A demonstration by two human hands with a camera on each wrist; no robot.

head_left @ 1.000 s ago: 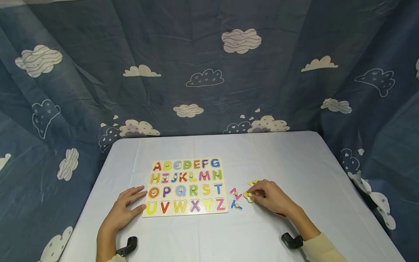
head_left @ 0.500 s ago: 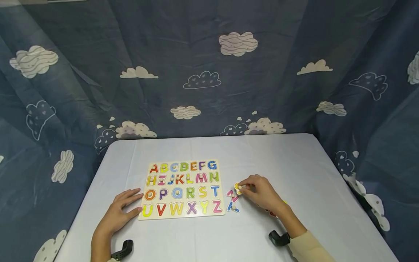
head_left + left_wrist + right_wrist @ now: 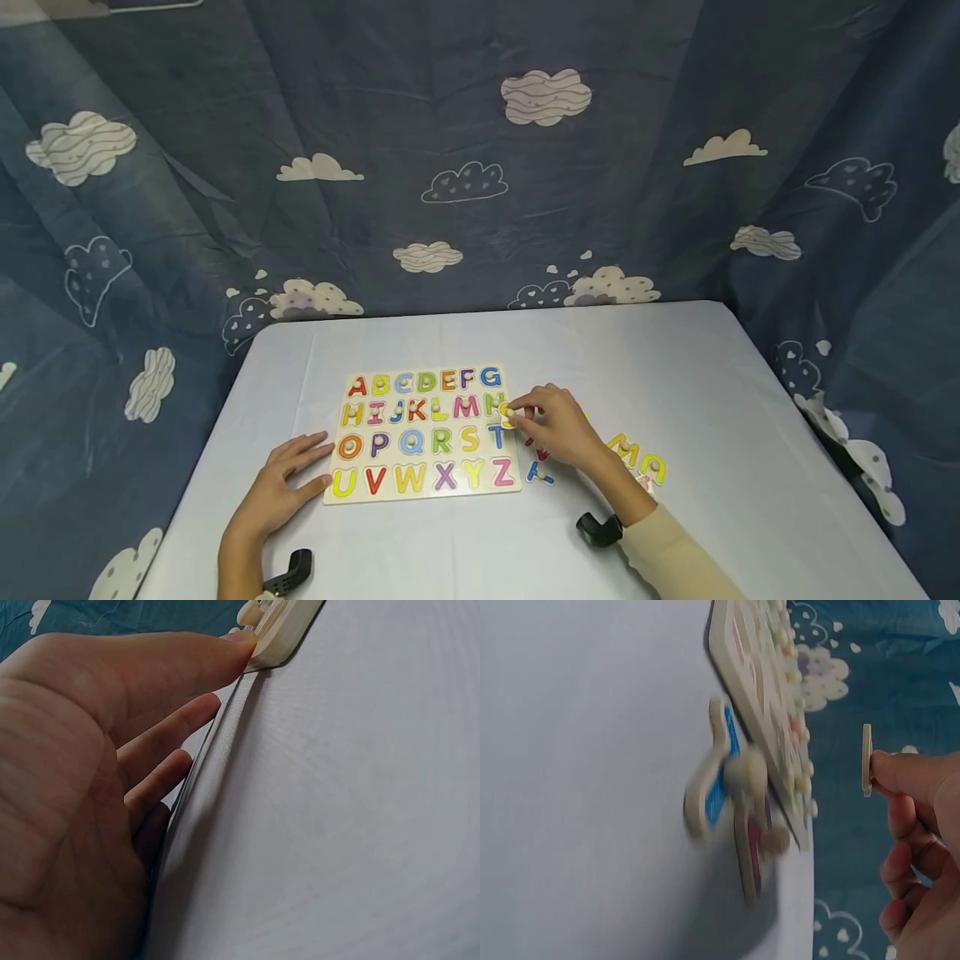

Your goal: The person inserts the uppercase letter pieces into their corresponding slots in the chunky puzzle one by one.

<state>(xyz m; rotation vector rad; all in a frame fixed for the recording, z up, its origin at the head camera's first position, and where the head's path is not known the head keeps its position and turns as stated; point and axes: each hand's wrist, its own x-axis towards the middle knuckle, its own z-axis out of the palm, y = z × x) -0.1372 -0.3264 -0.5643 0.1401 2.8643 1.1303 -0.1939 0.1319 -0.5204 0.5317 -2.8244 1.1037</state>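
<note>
A wooden alphabet puzzle board [image 3: 459, 483] lies on the white table. My right hand [image 3: 558, 425] pinches a yellow S-shaped puzzle piece [image 3: 507, 415] over the board's right edge, near N and T. In the right wrist view that piece [image 3: 867, 761] shows edge-on between thumb and finger, up off the table. My left hand [image 3: 281, 479] rests at the board's left side with fingers extended; its thumb touches the board's corner [image 3: 289, 637] in the left wrist view. The upper two rows and some of the third carry knobbed letters; the bottom row shows bare printed letters.
Just right of the board lie a blue piece [image 3: 540, 474] and a pink piece [image 3: 754, 855], the latter partly hidden by my hand in the head view. Farther right are a yellow zigzag piece [image 3: 624, 450], a yellow-green arched piece [image 3: 655, 468] and a pinkish one under my wrist.
My right hand has picked up the yellow S piece from the table and carried it left to the board's edge, uncovering pieces at the right. My left hand stays at the board.
</note>
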